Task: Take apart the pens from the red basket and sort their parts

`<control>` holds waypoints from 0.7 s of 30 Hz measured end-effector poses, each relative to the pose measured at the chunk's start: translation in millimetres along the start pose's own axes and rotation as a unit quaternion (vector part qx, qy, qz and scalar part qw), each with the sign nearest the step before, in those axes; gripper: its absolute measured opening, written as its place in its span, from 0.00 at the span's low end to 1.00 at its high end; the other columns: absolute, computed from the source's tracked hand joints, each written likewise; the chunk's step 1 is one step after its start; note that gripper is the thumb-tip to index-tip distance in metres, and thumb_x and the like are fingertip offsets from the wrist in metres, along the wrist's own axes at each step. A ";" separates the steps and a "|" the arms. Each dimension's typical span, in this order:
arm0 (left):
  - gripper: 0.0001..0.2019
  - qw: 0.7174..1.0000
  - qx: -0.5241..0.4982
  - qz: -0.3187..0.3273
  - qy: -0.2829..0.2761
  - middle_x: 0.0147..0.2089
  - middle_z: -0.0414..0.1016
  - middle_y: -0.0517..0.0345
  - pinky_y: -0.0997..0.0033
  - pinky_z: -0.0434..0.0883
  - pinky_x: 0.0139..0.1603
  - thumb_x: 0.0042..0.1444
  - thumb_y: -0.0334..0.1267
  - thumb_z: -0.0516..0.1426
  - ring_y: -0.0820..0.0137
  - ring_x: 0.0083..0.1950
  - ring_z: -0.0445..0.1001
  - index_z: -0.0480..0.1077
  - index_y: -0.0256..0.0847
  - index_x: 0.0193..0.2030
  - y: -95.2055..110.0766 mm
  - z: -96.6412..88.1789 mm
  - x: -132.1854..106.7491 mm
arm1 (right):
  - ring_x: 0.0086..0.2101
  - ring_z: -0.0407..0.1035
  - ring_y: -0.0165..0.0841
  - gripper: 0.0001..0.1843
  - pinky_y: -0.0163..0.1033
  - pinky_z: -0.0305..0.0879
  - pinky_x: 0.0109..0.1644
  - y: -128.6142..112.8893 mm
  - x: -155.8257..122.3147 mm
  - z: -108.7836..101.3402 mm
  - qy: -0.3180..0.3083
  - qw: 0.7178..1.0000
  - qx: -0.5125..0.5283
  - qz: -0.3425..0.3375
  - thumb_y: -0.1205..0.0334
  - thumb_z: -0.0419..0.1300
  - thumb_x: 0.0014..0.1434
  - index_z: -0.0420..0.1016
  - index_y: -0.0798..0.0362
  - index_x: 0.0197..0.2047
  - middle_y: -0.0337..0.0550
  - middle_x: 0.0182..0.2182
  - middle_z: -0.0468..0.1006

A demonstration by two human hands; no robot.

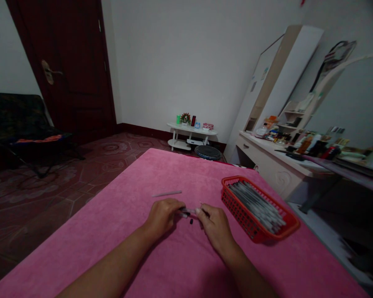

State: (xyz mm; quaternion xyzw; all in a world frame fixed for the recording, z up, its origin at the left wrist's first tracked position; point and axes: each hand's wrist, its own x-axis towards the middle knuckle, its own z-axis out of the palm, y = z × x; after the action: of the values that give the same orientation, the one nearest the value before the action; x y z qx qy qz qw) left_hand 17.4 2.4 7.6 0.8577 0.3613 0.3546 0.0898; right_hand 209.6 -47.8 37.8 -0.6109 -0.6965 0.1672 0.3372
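My left hand (pixel 164 214) is closed around slim pen parts, whose dark and pale ends (pixel 184 212) stick out past the fingers. Facing it, my right hand (pixel 216 227) pinches a thin, pale pen piece between thumb and fingers; the palm side is hidden. The two hands are close together, and the pieces almost meet in the gap. Just below that gap a small black pen cap (pixel 191 221) lies on the pink cloth (pixel 136 248). A pale, slender pen barrel (pixel 167 193) rests beyond my left hand.
To the right stands a red plastic basket (pixel 242 217) full of grey-white pens (pixel 257 205). A dressing table (pixel 273 165) crowded with bottles runs along the right side. Past the table's far edge are a round black stool (pixel 208 152) and a low white stand (pixel 191 129).
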 end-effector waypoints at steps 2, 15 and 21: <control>0.10 1.000 -0.002 0.005 -0.004 0.34 0.79 0.55 0.71 0.67 0.35 0.54 0.27 0.54 0.66 0.36 0.76 0.75 0.42 0.38 0.1 -0.5 0.2 | 0.19 0.63 0.28 0.23 0.32 0.52 0.24 2.3 1.2 1.6 -0.016 0.999 0.041 0.020 0.51 0.49 0.63 0.65 0.52 0.20 0.36 0.15 0.68; 0.09 0.999 -0.017 0.036 0.014 0.35 0.78 0.54 0.69 0.70 0.39 0.53 0.28 0.56 0.66 0.37 0.76 0.75 0.42 0.39 -6.5 1.1 0.0 | 0.10 0.56 0.25 0.28 0.30 0.47 0.14 8.1 5.8 12.1 -0.104 0.939 0.299 0.131 0.41 0.50 0.57 0.65 0.54 0.17 0.38 0.11 0.67; 0.09 0.975 -0.167 -0.080 0.125 0.39 0.79 0.52 0.64 0.73 0.45 0.52 0.28 0.55 0.64 0.42 0.78 0.71 0.41 0.40 -5.8 -1.5 2.6 | 0.14 0.60 0.26 0.27 0.31 0.54 0.18 10.5 7.2 11.7 -0.062 0.947 0.297 0.107 0.41 0.49 0.59 0.67 0.54 0.22 0.39 0.15 0.70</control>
State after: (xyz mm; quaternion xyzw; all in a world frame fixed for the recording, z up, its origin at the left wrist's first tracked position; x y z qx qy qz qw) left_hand 14.5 8.2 7.7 0.7478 0.3731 0.5058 0.2138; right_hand 209.3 -36.7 24.6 -0.5425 -0.5655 0.4389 0.4396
